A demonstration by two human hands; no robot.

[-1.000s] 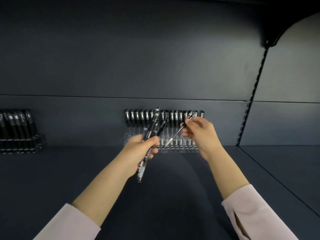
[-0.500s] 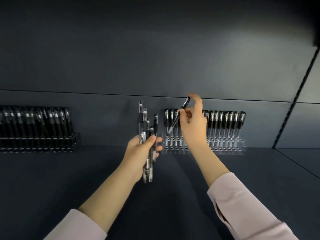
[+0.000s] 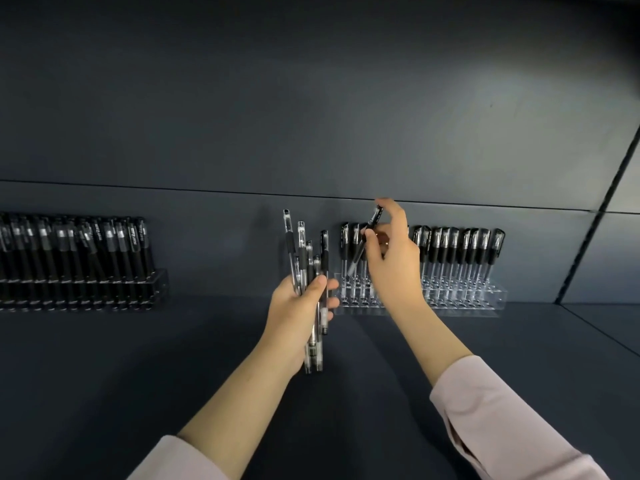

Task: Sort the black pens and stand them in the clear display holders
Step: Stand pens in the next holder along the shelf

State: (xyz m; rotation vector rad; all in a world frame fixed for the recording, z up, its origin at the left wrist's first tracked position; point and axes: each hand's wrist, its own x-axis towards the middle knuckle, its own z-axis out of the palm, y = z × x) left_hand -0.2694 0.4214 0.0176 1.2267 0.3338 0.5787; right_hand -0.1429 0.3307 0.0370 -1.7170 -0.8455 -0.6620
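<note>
My left hand [image 3: 298, 310] grips a bundle of several black pens [image 3: 304, 258], upright, at the centre of the view. My right hand [image 3: 391, 258] pinches a single black pen [image 3: 365, 242], tilted with its cap up and its tip down, over the left part of a clear display holder [image 3: 485, 301]. That holder stands on the shelf against the back wall and carries a row of upright black pens [image 3: 460, 251]. My right hand hides the pens behind it.
A second clear holder [image 3: 157, 285] filled with black pens stands at the left against the back wall. The dark shelf surface [image 3: 173, 358] stretches in front of both. A vertical slotted rail [image 3: 595, 216] runs down the wall at the right.
The view has swung left, so the holder sits further right. My right hand carried its pen up and over to the holder's left part. The bundle in my left hand turned upright.
</note>
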